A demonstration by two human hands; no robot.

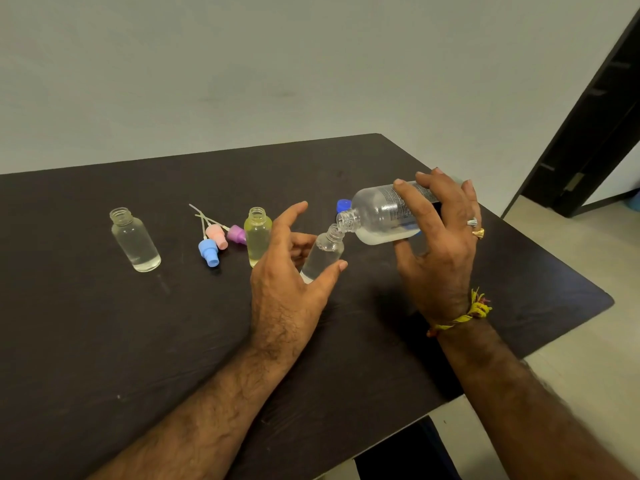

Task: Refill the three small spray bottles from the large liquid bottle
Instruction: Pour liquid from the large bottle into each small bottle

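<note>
Right hand (440, 244): fingers and thumb wrapped round the large bottle (384, 216), held tipped nearly level, open neck pointing left.
Left hand (291, 271): thumb and fingers grip the tilted small bottle (323, 254); its mouth touches the large bottle's neck.
Yellow-tinted bottle (257, 235): upright, uncapped, just left of the left hand.
Clear bottle (135, 240): upright, uncapped, far left on the dark table (104, 341).
Spray heads: blue (209, 252), pink (217, 236), purple (237, 233), lying between those two bottles.
Blue cap (343, 205): on the table behind the large bottle's neck.

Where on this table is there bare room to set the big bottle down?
Bare patches: the table's near left, in front of the clear small bottle, and the far strip along the wall. Crowded: the spray caps, yellow bottle and blue cap.
</note>
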